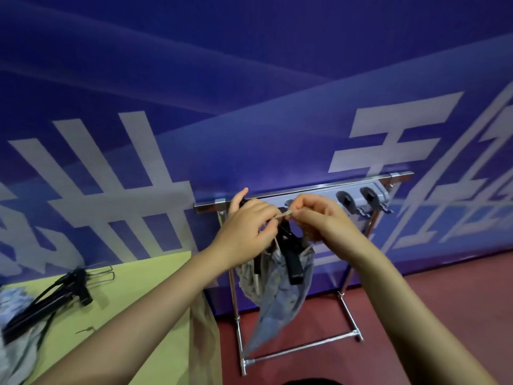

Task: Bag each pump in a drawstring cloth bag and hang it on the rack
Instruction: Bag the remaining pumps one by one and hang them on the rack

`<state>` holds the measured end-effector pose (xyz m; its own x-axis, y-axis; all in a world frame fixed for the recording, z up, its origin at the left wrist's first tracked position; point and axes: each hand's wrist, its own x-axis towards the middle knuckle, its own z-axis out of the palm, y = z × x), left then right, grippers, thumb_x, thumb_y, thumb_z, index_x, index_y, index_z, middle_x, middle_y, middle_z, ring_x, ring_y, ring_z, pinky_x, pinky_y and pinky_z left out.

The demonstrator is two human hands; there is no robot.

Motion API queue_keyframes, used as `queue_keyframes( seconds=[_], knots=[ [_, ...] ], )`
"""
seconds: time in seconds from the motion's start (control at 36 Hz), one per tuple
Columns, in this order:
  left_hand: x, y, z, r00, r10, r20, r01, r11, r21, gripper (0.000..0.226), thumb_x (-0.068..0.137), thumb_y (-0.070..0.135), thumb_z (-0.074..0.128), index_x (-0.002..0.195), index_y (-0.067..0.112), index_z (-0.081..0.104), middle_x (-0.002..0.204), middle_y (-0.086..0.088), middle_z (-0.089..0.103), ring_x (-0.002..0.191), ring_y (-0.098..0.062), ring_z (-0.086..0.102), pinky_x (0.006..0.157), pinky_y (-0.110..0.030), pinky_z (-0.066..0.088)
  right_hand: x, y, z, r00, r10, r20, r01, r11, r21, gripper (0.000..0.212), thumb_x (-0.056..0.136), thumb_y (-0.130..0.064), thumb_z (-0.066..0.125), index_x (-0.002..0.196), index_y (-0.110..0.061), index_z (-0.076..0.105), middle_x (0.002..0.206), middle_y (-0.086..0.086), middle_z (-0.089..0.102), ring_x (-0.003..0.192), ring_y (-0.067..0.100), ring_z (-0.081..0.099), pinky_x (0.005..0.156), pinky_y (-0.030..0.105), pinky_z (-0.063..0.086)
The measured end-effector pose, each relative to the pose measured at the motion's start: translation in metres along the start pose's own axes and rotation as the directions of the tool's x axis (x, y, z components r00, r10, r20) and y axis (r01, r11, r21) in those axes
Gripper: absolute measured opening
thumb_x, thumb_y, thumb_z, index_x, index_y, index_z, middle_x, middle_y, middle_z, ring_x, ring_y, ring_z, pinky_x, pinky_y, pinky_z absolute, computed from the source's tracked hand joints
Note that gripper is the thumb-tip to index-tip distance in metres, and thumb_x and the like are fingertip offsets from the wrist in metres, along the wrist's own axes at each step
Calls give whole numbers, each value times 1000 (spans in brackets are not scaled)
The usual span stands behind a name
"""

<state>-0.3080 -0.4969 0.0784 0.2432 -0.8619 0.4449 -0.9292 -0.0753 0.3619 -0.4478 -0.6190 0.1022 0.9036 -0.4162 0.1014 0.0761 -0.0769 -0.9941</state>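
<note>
Pinched the drawstring (281, 215) taut between left hand (248, 220) and right hand (313, 215), pump (291, 257) bagged in cloth bag (277, 298) at rack (305, 188); spare pumps (55, 295) left on desk (133, 295).

A yellow-green table (144, 295) carries black pumps (52, 295) and grey cloth (16, 354) at its left.

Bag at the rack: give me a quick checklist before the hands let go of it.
1. Both hands on the cord: ok, left hand and right hand pinch it.
2. Cord looped over a hook: cannot tell, hands hide it.
3. Pump fully inside the bag: not ok, its black top sticks out.
4. Bag mouth drawn shut: not ok, it gapes.
5. Rack upright on the floor: ok.
6. More pumps wait on the table: ok.
</note>
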Motion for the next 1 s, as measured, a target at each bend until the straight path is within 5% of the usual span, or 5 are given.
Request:
queue_keyframes(
  seconds=[0.14,0.28,0.53,0.81,1.0],
  knots=[
    [22,-6,23,990,119,79,-124,990,62,32,85,26,31,77,15,60,69,2,55,77,-20,53,111,-35,23,-7,4,-22,996,74,-46,-83,958,-273,22,91,2,57,72,-8,54,42,-13,37,39,1,29,41,14,24],
    [45,12,39,931,136,339,-86,984,-158,28,91,30,29,77,14,47,74,1,46,75,-15,40,71,-34,32,-17,8,-47,986,99,-135,-132,954,-268,21,90,-3,60,71,-11,54,44,-11,37,41,6,29,42,19,25],
    [41,17,87,783,78,617,17,989,-147,16,98,21,38,90,14,50,93,-2,54,89,-20,51,81,-42,44,-31,57,-58,966,166,-200,-199,967,-158,22,96,-1,51,75,-8,51,44,-10,45,43,6,37,46,18,31],
    [23,-20,104,818,-242,522,252,966,53,18,101,31,38,99,22,53,100,1,54,89,-24,56,76,-43,46,0,118,-50,948,255,-189,-292,934,-206,17,97,-8,53,80,-9,56,54,-4,51,50,7,49,55,18,40],
    [33,-26,107,862,-228,453,123,961,248,18,102,32,31,98,23,47,85,-1,55,79,-28,56,57,-35,37,32,134,-45,913,250,-323,-310,939,-149,21,95,-5,52,75,-11,53,62,8,46,56,16,43,52,19,41]
  ],
)
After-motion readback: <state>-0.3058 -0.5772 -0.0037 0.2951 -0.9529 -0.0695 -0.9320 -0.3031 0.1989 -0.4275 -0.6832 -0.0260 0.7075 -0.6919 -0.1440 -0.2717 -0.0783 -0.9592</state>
